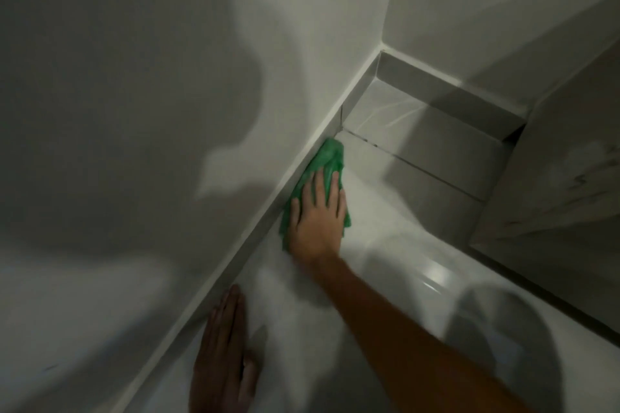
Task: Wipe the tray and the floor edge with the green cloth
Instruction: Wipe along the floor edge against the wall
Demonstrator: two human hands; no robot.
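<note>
The green cloth [327,161] lies bunched on the pale tiled floor, pushed against the grey skirting [265,228] where the floor meets the left wall. My right hand [317,218] presses flat on the cloth's near half, fingers spread and pointing toward the corner. My left hand [223,352] rests flat on the floor beside the same skirting, closer to me, holding nothing. No tray is in view.
A white wall [134,111] rises on the left and another at the back right. A pale cabinet side [553,178] stands at the right, above the floor. A dark grout line [419,168] crosses the tiles near the corner.
</note>
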